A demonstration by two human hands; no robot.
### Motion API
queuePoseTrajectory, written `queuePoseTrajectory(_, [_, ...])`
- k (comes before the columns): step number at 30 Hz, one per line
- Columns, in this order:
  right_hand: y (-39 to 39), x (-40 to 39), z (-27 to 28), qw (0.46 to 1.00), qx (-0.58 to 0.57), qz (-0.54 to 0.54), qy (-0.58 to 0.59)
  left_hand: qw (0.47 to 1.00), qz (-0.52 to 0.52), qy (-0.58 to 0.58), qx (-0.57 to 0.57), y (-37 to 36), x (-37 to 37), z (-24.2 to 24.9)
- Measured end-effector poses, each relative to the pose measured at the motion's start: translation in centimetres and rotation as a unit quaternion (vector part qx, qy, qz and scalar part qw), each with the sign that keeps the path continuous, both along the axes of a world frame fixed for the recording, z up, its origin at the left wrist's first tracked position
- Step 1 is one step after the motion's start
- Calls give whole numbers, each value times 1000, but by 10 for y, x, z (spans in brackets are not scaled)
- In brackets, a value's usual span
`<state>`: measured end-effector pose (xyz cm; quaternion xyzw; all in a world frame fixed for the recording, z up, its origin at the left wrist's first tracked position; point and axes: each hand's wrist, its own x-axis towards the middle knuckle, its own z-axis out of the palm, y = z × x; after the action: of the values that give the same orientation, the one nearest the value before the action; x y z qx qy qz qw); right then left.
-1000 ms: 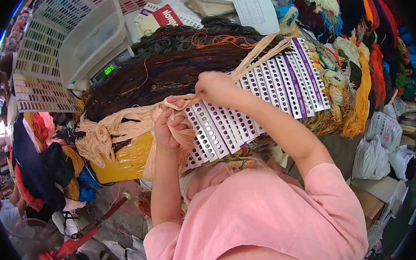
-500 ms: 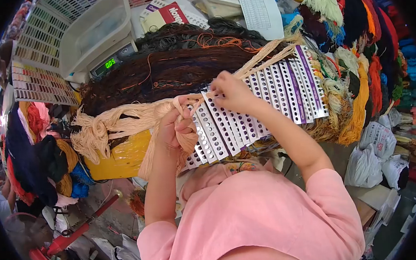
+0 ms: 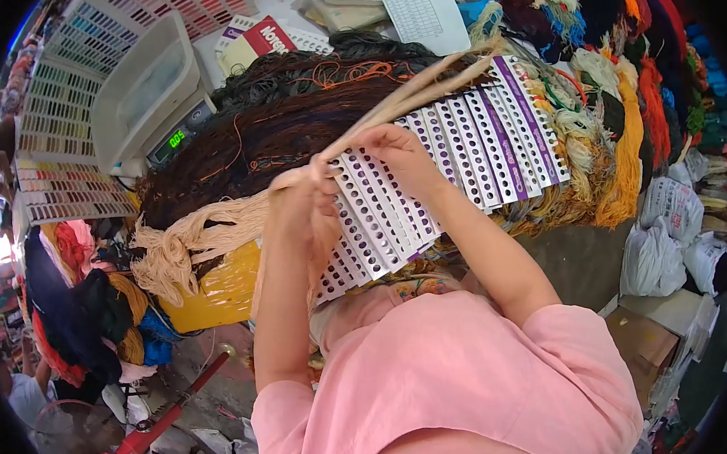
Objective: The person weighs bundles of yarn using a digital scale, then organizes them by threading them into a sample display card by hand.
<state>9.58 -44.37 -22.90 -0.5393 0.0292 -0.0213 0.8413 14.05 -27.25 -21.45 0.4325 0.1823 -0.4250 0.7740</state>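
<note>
Pinching cream yarn (image 3: pixel 214 228), left hand (image 3: pixel 303 214) fisted, right hand (image 3: pixel 396 154) fingertips closed

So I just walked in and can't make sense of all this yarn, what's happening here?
A person in a pink top is working a bundle of cream yarn over a fan of white punched sample cards. The left hand grips the bundle, while the right hand pinches strands pulled taut toward the upper right. Dark brown yarn lies behind, a scale at upper left.
</note>
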Motion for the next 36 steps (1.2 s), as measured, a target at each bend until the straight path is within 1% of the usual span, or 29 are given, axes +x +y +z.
queuePoseTrajectory(1, [-3, -1, -4, 999, -2, 21, 31, 985, 24, 72, -152, 10, 0, -4])
queuePoseTrajectory(2, [-1, -1, 3, 995, -49, 72, 40, 986, 21, 73, -149, 13, -1, -3])
queuePoseTrajectory(4, [11, 1, 3, 970, -221, 99, 19, 981, -74, 34, -174, 15, -2, -1])
queuePoseTrajectory(5, [19, 3, -1, 950, -288, 28, -121, 983, -100, 28, -151, 9, -5, 10])
queuePoseTrajectory(7, [22, 6, -6, 918, -384, 94, -35, 989, -115, -8, -94, 6, -6, 2])
queuePoseTrajectory(8, [25, 6, -3, 925, -370, 27, -81, 991, -115, -25, -65, 6, -2, 8])
queuePoseTrajectory(10, [23, 6, -12, 963, -267, 23, -39, 997, -57, -22, 54, 5, 0, 23])
queuePoseTrajectory(11, [18, 5, -2, 977, -191, 95, 30, 997, -61, -24, 39, 10, 2, 27])
queuePoseTrajectory(13, [17, 8, -7, 994, -66, 86, 16, 999, -31, 18, 26, 28, 8, 25])
queuePoseTrajectory(14, [14, 10, -12, 992, -72, 96, 30, 993, -33, 0, 111, 47, 15, 25])
queuePoseTrajectory(16, [13, 6, -3, 979, -145, 129, 55, 993, 52, -19, 100, 93, 22, 26])
queuePoseTrajectory(18, [9, 7, 5, 971, -166, 153, 76, 985, 169, -28, -27, 151, 29, 30])
queuePoseTrajectory(19, [10, 8, 4, 968, -182, 160, 69, 975, 158, -19, -155, 174, 32, 34])
queuePoseTrajectory(20, [16, 8, 1, 963, -232, 134, 32, 957, 187, -16, -222, 181, 32, 44])
queuePoseTrajectory(21, [17, 8, -2, 960, -244, 127, 42, 933, 212, -11, -290, 188, 33, 54])
queuePoseTrajectory(22, [16, 8, -3, 958, -257, 121, 50, 930, 325, -47, -166, 187, 31, 55])
queuePoseTrajectory(23, [12, 9, 3, 957, -239, 144, 83, 908, 413, -74, -11, 170, 27, 68])
queuePoseTrajectory(24, [13, 8, 1, 955, -251, 142, 63, 881, 424, -152, 141, 153, 23, 73])
queuePoseTrajectory(25, [15, 9, 0, 954, -263, 138, 43, 827, 424, -197, 311, 136, 20, 78])
queuePoseTrajectory(26, [17, 9, 1, 940, -321, 118, 14, 837, 334, -263, 344, 148, 19, 55])
queuePoseTrajectory(27, [20, 10, -5, 923, -369, 79, -72, 884, 254, -261, 292, 141, 13, 38])
queuePoseTrajectory(28, [21, 11, -11, 895, -415, 41, -159, 906, 183, -261, 277, 105, -1, 39])
queuePoseTrajectory(29, [21, 11, -10, 905, -400, 55, -132, 922, 109, -264, 262, 70, -14, 40])
queuePoseTrajectory(30, [21, 10, -8, 944, -313, 78, -63, 918, 43, -271, 287, 30, -25, 54])
queuePoseTrajectory(31, [20, 8, -4, 970, -223, 99, 7, 901, -48, -314, 295, 19, -21, 33])
queuePoseTrajectory(32, [19, 7, -1, 986, -140, 89, 0, 876, -140, -354, 298, 14, -16, 5])
queuePoseTrajectory(34, [18, 7, -8, 983, -175, 57, -5, 909, -125, -296, 267, 8, -9, -16])
queuePoseTrajectory(35, [20, 6, -10, 981, -193, 33, 2, 921, -121, -266, 259, 6, -6, -17])
queuePoseTrajectory(36, [20, 5, -1, 984, -171, 38, 31, 922, -155, -274, 226, 14, 0, -8])
